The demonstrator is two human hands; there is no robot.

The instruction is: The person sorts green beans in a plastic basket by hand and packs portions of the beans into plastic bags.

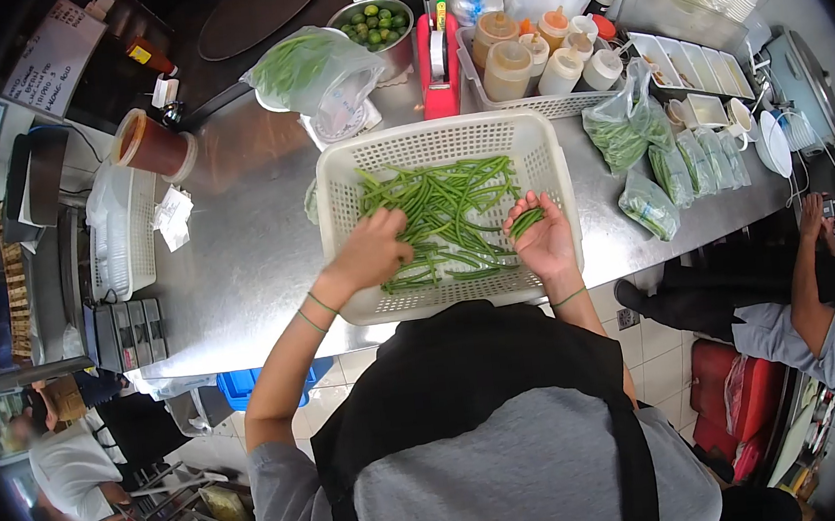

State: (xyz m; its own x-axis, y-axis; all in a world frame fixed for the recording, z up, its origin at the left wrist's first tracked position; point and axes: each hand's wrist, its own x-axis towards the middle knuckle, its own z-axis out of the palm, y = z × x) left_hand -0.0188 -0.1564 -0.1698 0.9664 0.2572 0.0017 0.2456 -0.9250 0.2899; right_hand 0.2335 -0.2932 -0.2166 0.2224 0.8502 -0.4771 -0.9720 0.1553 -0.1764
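A white perforated plastic basket (pixel 441 138) stands at the front of the steel counter, with many long green beans (pixel 442 198) spread over its bottom. On the left side of the basket, my left hand (pixel 373 252) reaches down with curled fingers at the beans; its fingertips partly hide what they grip. My right hand (pixel 545 243) is palm up over the basket's right side, fingers curled around a small bunch of green beans (pixel 526 222). A thin green band circles my right wrist, and two bands are on my left.
Behind the basket stand a red tape dispenser (pixel 439 63), a pot of small green citrus (pixel 375 28) and a crate of sauce bottles (pixel 509 66). Bagged greens (pixel 626 130) lie right. A co-worker's arm (pixel 808 268) shows far right; another person (pixel 76 469) is lower left.
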